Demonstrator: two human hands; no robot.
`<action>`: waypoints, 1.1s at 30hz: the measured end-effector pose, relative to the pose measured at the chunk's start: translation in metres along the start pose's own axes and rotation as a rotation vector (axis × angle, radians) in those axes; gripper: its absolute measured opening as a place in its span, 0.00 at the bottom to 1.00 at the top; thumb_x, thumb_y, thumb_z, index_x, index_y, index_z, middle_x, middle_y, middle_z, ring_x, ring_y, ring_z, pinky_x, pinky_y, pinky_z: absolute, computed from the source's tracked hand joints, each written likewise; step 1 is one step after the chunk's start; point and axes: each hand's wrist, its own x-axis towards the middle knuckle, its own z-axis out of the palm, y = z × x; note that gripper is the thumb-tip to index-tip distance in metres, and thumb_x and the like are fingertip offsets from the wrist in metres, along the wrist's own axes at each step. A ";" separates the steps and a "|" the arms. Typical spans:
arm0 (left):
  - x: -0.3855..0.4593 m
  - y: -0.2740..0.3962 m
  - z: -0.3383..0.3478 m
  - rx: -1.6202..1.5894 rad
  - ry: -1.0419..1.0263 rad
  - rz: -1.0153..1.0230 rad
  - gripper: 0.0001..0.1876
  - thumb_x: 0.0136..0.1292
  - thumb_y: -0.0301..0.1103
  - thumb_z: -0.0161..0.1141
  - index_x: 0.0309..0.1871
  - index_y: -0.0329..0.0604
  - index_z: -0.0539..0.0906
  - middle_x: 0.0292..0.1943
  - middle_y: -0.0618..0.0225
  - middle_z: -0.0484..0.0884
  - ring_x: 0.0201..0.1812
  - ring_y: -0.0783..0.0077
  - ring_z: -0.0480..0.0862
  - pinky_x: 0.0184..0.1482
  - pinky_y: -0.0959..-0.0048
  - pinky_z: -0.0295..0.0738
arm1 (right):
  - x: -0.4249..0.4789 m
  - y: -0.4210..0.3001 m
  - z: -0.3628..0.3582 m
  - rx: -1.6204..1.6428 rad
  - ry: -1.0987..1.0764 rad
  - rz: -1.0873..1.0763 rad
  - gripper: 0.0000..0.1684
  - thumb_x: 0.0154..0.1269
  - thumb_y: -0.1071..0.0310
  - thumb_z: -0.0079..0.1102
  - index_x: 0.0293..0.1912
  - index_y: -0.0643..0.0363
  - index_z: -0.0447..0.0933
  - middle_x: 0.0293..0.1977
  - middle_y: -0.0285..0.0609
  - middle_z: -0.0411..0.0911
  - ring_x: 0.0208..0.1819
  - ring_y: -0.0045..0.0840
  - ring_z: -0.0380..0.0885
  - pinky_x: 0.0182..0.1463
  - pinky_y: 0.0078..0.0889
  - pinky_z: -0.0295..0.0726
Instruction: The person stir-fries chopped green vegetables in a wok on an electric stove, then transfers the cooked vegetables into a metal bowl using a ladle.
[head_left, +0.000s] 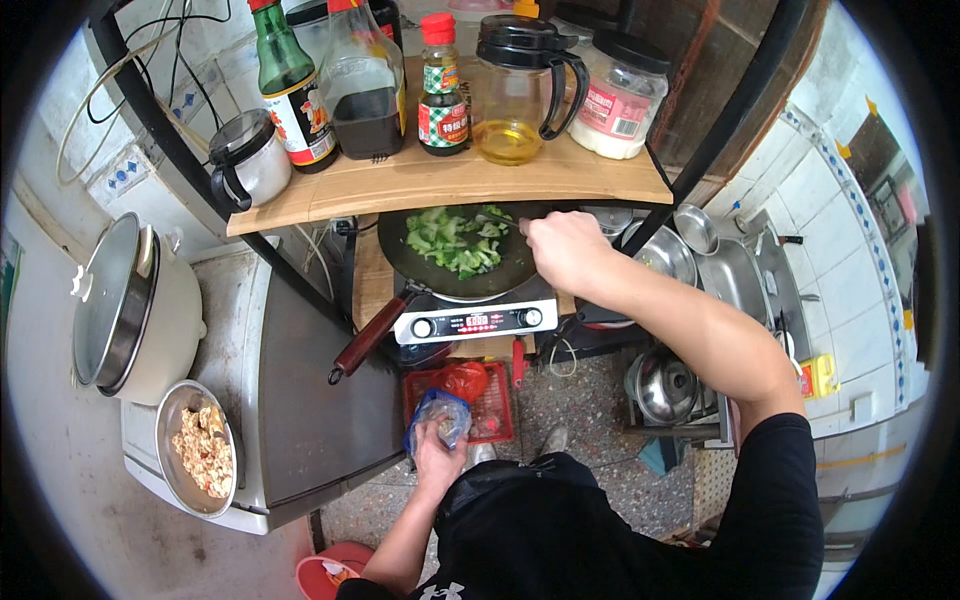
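Note:
My right hand (568, 249) grips a utensil (501, 218) at the right rim of a dark wok (405, 262). The utensil's head reaches in among chopped green vegetables (459, 244). Beneath the wok is an induction cooker (474, 322) with a lit display and two knobs. The wok's brown wooden handle (373, 337) sticks out to the lower left. Low in front of my body, my left hand (437, 459) is over a blue basket (411, 435) with a clear plastic bag (450, 420); whether its fingers hold the bag cannot be told.
Above the wok, a shelf (450, 184) carries sauce bottles (365, 112), an oil jug (510, 112) and jars. At left, a bowl of cooked scrambled egg (202, 457) stands by a lidded pot (157, 315). A steel sink (735, 277) lies right; a red basket (499, 382) sits low.

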 end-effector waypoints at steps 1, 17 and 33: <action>-0.002 0.003 -0.001 -0.011 -0.009 -0.020 0.30 0.54 0.30 0.73 0.63 0.35 0.79 0.51 0.54 0.76 0.31 0.64 0.82 0.37 0.65 0.81 | -0.006 0.001 -0.001 0.026 0.024 0.008 0.13 0.62 0.68 0.54 0.37 0.66 0.85 0.35 0.61 0.86 0.41 0.53 0.87 0.48 0.54 0.85; 0.015 0.027 -0.010 -0.022 -0.040 -0.044 0.30 0.55 0.31 0.72 0.63 0.38 0.78 0.53 0.51 0.76 0.41 0.53 0.84 0.46 0.57 0.81 | 0.021 0.035 0.059 0.291 -0.241 0.132 0.20 0.72 0.59 0.53 0.54 0.55 0.86 0.52 0.50 0.85 0.57 0.43 0.83 0.62 0.41 0.81; 0.075 0.046 -0.027 -0.036 0.040 -0.021 0.31 0.56 0.31 0.72 0.65 0.37 0.79 0.55 0.54 0.77 0.43 0.57 0.83 0.45 0.64 0.81 | 0.004 0.041 0.025 0.256 0.026 0.161 0.19 0.69 0.65 0.53 0.53 0.57 0.86 0.48 0.58 0.85 0.53 0.48 0.84 0.59 0.51 0.81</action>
